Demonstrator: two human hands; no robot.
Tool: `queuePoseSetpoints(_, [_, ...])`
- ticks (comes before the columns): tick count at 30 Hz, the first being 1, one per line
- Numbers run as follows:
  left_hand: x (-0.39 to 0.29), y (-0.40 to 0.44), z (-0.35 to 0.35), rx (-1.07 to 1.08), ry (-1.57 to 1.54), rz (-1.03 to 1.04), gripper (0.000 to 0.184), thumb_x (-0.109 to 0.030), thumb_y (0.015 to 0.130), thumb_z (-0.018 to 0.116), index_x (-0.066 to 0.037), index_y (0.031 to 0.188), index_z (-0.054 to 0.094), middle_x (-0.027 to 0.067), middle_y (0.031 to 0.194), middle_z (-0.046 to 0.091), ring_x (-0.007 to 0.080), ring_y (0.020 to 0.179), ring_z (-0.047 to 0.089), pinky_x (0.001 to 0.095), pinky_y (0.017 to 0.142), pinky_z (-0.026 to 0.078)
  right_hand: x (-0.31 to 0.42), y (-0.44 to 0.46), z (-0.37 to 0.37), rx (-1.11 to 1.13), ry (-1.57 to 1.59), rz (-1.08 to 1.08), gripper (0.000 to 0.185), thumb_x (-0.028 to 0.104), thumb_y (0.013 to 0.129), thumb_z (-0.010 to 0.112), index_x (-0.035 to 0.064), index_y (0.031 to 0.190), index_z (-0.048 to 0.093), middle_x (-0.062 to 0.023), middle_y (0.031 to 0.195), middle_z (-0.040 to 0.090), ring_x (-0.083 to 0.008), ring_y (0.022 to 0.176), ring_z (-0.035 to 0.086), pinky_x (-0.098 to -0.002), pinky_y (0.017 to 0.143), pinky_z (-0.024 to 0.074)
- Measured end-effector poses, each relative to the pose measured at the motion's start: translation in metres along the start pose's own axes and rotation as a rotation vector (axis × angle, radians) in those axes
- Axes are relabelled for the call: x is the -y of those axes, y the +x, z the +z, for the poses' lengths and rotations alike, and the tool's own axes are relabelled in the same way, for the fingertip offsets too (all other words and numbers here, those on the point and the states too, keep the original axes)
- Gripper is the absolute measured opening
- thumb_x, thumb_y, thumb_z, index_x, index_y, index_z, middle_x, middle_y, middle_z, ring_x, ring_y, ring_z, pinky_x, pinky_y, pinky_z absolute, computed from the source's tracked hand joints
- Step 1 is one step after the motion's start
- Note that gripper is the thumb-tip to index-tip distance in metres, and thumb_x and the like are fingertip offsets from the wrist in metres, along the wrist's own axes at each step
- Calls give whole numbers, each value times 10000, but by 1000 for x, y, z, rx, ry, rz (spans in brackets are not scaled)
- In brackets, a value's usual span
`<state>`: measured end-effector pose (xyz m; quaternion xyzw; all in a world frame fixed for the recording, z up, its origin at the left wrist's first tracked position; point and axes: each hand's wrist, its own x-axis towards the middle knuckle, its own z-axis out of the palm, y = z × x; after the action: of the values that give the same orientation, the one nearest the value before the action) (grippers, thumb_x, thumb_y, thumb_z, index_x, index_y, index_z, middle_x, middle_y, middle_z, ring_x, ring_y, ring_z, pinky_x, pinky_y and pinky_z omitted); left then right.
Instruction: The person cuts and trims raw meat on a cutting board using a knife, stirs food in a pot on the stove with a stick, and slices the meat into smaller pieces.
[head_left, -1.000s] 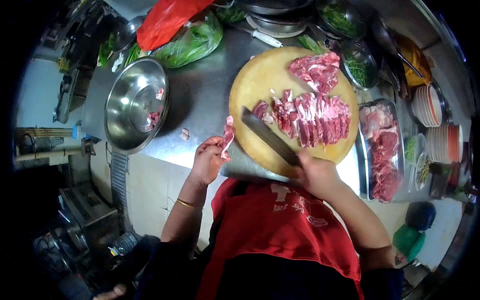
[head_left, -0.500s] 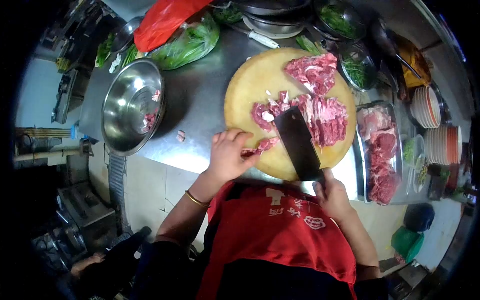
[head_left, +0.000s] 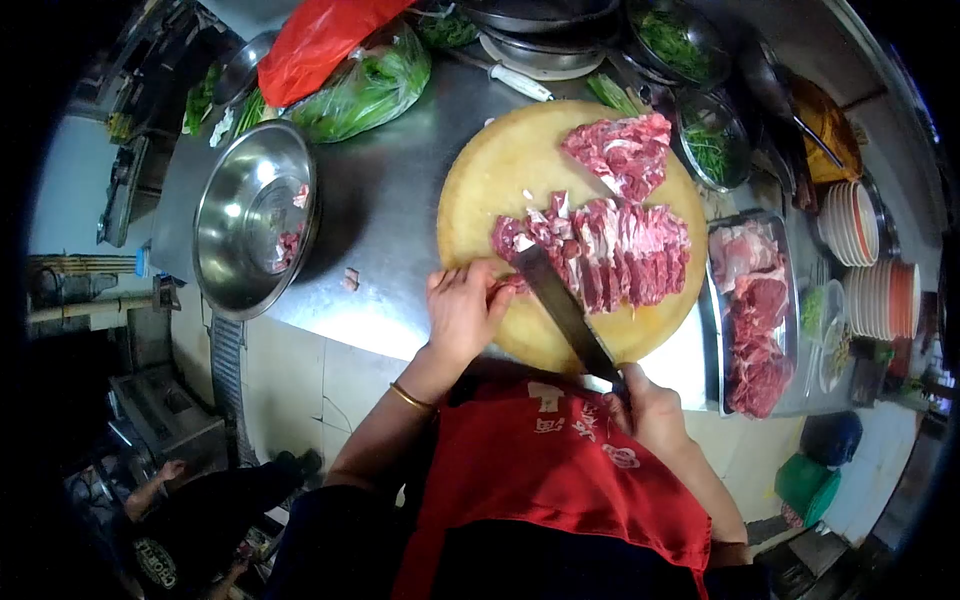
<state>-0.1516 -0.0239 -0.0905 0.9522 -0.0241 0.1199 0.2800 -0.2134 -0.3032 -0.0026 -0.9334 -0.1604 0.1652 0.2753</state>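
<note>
On the round cutting board [head_left: 480,165] lies a row of sliced red meat [head_left: 630,250], with a larger uncut piece [head_left: 622,155] above it. My right hand [head_left: 650,405] grips the handle of a cleaver [head_left: 565,308], whose blade is turned narrow side up and points up and left to the row's left end. At the board's left edge my left hand [head_left: 465,305] pinches a small strip of meat [head_left: 518,285], partly covered by the fingers. A steel bowl [head_left: 225,225] with a few meat bits stands on the left.
A steel tray [head_left: 720,340] of large meat pieces is right of the board. Stacked bowls [head_left: 885,300] stand farther right. Behind are a red bag [head_left: 325,45], bagged greens [head_left: 375,95] and pans [head_left: 540,50]. Another person [head_left: 190,530] is at the lower left.
My left hand has brought the meat strip from beyond the board's edge onto the board. The cleaver swung broadside, then back to narrow side up. The other person shows more at the lower left.
</note>
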Motion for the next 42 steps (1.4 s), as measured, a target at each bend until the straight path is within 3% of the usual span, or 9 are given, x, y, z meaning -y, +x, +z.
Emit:
queuePoseSetpoints(8, [0,-7,4,-91,53,75,140,-163,691,688,-157,830,668,17,795,644,229,772,612,362,779,390,2,21,0,65,-162,-43,445,92,822,691,47,1215,485,-192,819,651,-400,679,645,-448,573,512])
queuePoseSetpoints(14, [1,-6,1,27,156,104,84,-176,694,673,-157,770,644,9,729,612,216,734,594,370,740,391,11,24,0,166,-354,-129,356,107,842,657,24,1143,486,-194,762,646,-381,629,644,-442,540,513])
queuePoseSetpoints(23, [-3,-12,-8,21,154,142,101,-170,693,662,-167,794,658,18,746,633,227,759,612,368,759,406,49,134,41,-12,-200,-237,301,189,863,628,18,1068,489,-183,676,648,-399,602,643,-492,568,521])
queuePoseSetpoints(29, [17,-26,-26,26,-105,-175,178,-145,733,687,-176,907,713,11,826,673,226,800,629,363,803,411,-17,27,-11,145,-295,-181,357,131,845,648,33,1138,468,-173,719,642,-389,677,657,-486,589,517])
queuePoseSetpoints(31, [3,-7,-20,-48,-43,108,183,-165,755,716,-174,937,726,2,875,683,219,806,626,374,811,408,-24,8,-30,138,-218,-163,387,119,840,664,39,1152,451,-192,724,637,-405,686,648,-489,609,515])
queuePoseSetpoints(32, [7,-8,-8,83,24,131,256,-204,772,733,-179,1027,718,6,902,682,224,868,616,392,836,406,-25,5,-32,143,-164,-71,318,168,869,645,50,1127,504,-198,776,655,-397,711,655,-487,638,526])
queuePoseSetpoints(37, [7,-23,-6,78,-80,-24,384,-221,725,796,-143,1075,660,59,886,649,297,918,604,429,869,403,-19,-9,-17,25,-116,-95,331,155,861,669,52,1133,510,-197,755,645,-383,692,655,-472,605,517])
queuePoseSetpoints(39, [12,-26,-6,3,9,21,306,-246,755,743,-152,1034,660,32,935,650,268,942,590,421,866,417,-10,-7,-9,10,-79,-163,488,97,848,683,33,1272,449,-190,728,629,-396,666,638,-453,580,505])
queuePoseSetpoints(42, [11,-26,-8,-1,62,95,211,-200,743,713,-144,941,665,32,923,636,269,903,588,419,816,431,12,-2,-4,-21,-86,-200,446,91,838,686,44,1231,479,-180,732,632,-380,665,648,-445,573,511])
